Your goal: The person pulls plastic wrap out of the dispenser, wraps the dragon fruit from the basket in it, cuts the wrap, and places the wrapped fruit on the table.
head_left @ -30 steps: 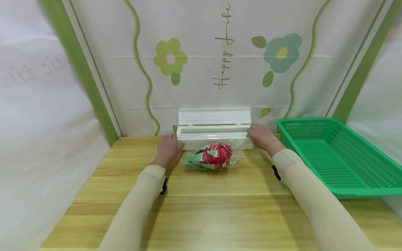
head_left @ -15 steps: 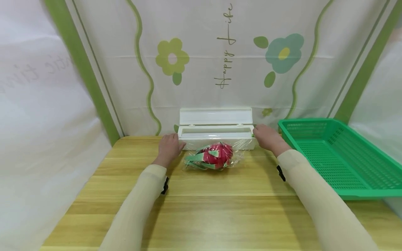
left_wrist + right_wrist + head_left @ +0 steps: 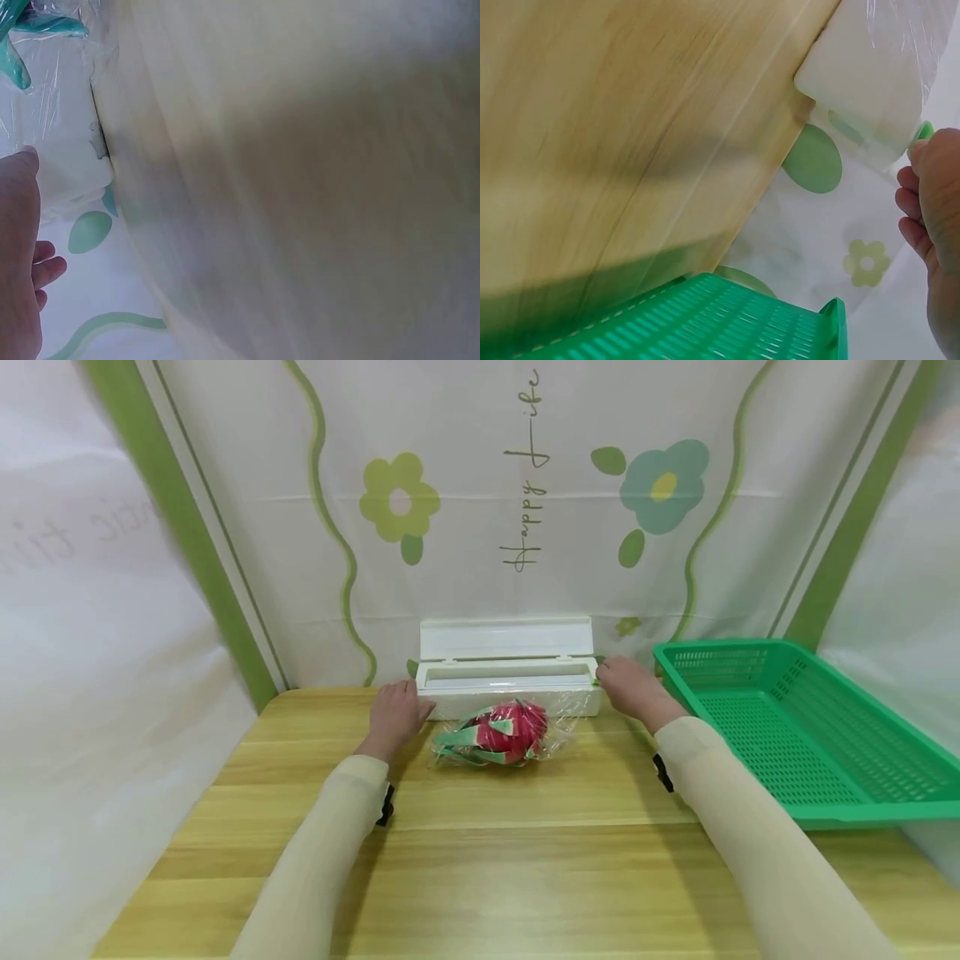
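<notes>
A white plastic wrap dispenser (image 3: 517,703) stands at the table's far edge with its lid (image 3: 506,638) raised. My left hand (image 3: 395,717) grips its left end, thumb (image 3: 28,161) at the front face and the other fingers round the side. At the opposite end, my right hand (image 3: 632,687) pinches a small green slide cutter (image 3: 924,132) between thumb and fingers. A red dragon fruit (image 3: 512,735) with green scales lies in front of the dispenser under clear plastic wrap (image 3: 558,733), which reaches up over the dispenser's front.
A green perforated basket (image 3: 862,814) stands on the right, close to my right forearm. Behind the dispenser hangs a white curtain (image 3: 465,585) with printed flowers. The wooden table (image 3: 525,877) stretches toward me.
My right hand has slid slightly to the right along the dispenser, to its right end. The left hand and the dragon fruit hold their places; the head view shifts a little.
</notes>
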Available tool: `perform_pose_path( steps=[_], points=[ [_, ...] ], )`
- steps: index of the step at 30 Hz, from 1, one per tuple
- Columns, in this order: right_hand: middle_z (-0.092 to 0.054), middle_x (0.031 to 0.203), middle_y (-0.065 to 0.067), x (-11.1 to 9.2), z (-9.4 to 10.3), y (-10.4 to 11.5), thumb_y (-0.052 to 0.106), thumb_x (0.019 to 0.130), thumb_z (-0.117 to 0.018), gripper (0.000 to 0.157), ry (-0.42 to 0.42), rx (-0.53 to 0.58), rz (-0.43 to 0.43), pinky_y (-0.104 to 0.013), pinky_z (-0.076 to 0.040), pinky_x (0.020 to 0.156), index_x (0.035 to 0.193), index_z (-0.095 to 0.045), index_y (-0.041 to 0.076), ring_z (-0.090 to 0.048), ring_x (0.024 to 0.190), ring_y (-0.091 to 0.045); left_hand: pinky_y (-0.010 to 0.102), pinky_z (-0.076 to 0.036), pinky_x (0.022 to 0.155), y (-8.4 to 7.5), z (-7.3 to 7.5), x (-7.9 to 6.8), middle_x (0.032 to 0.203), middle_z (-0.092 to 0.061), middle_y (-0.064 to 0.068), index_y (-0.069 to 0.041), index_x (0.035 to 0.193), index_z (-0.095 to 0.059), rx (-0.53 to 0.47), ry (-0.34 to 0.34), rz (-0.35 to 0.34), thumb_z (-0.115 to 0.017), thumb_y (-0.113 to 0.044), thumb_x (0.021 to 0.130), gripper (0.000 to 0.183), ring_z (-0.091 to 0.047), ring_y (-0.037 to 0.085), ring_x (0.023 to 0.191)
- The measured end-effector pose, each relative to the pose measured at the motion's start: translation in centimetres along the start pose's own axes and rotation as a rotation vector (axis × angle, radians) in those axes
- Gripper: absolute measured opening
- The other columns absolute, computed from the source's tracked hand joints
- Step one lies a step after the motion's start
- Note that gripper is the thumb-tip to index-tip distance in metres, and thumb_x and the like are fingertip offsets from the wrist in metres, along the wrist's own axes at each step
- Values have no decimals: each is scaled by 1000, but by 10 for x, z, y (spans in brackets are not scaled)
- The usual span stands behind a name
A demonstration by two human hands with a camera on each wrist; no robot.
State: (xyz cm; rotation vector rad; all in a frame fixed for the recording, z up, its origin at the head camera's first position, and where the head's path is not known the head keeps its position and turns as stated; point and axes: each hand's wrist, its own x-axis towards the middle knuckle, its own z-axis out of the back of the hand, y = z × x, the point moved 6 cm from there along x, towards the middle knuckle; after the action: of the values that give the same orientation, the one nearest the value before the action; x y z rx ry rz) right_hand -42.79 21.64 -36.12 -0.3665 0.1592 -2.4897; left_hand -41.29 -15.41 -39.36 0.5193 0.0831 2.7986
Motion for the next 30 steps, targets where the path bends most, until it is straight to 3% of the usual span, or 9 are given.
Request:
perform_pose_path(
  steps=[14,30],
  points=[
    [-58,83,-14,-4,2,3,-6,90,-60,0,-21,14,-58,-43,-51,71,90,-60,-5,-57,79,-32,45,-37,103,4,-4,-3,120,-59,26,13,127,-49,-28,44,4,-48,-48,100,67,-54,37,115],
    [-59,87,-15,-6,7,6,-1,93,-60,7,-31,36,-76,-44,-50,75,97,-61,-6,-58,83,-33,45,-36,104,4,-4,-3,120,-58,27,15,126,-48,-60,-15,-5,-52,-50,97,71,-53,37,116]
  ],
)
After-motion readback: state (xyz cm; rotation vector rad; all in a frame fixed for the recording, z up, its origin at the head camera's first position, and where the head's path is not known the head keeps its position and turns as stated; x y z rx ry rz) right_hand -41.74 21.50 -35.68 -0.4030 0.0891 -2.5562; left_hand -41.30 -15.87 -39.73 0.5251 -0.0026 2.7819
